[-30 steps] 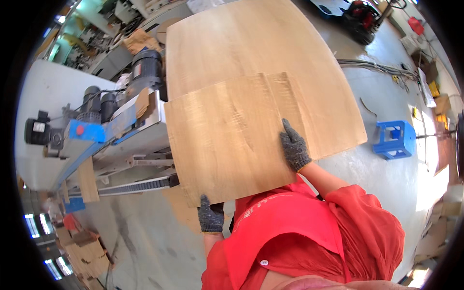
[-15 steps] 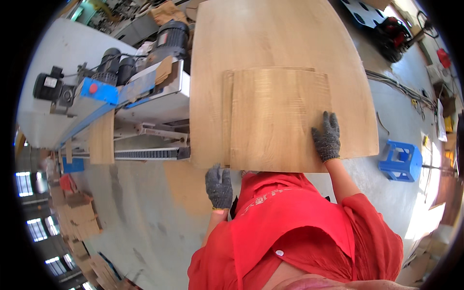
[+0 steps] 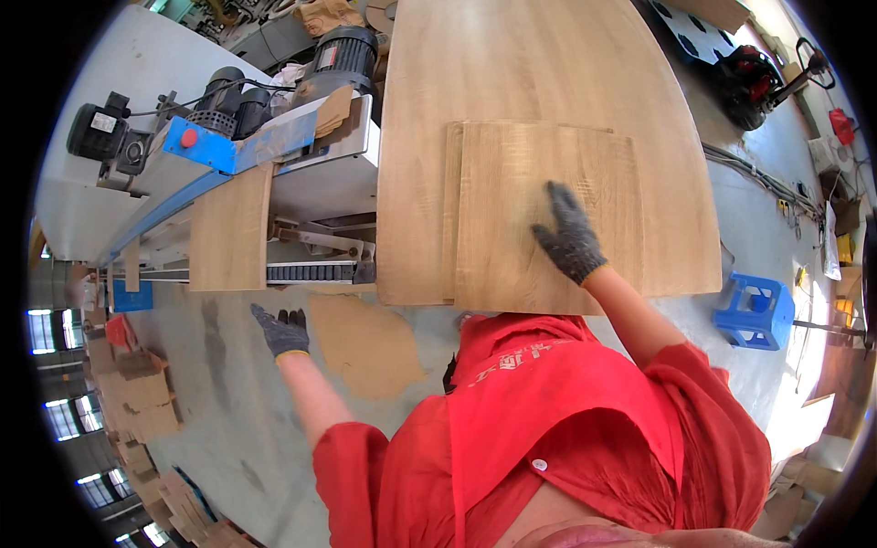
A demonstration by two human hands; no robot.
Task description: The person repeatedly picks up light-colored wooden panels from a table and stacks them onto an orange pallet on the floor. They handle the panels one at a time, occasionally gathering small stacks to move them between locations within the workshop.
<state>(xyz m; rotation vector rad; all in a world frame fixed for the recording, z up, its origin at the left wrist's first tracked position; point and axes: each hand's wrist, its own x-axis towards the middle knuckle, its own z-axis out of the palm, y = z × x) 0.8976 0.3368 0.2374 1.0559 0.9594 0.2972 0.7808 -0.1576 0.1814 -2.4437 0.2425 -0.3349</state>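
My right hand (image 3: pixel 571 236), in a dark grey knit glove, rests with fingers spread on the top wood-grain panel (image 3: pixel 512 247). That panel lies on another wood-grain panel (image 3: pixel 450 210), whose left edge sticks out. Both sit at the near end of a large wood-grain board (image 3: pixel 548 64). My left hand (image 3: pixel 281 331), gloved the same way, is held out to the left with its fingers apart and nothing in it. It is just below a wood-grain panel (image 3: pixel 228 233) that juts out of the machine at the left, apart from it.
The machine (image 3: pixel 174 205) has motors, a blue plate with a red button (image 3: pixel 189 138) and a roller track (image 3: pixel 315 272). Flattened cardboard (image 3: pixel 365 342) lies on the floor. At the right stand a blue stool (image 3: pixel 755 312), a pallet jack (image 3: pixel 754 87) and cables (image 3: pixel 767 178).
My left hand has moved left, from the board's near corner toward the machine. My right hand has slid left across the top panel. The panel at the machine shows further out to the right.
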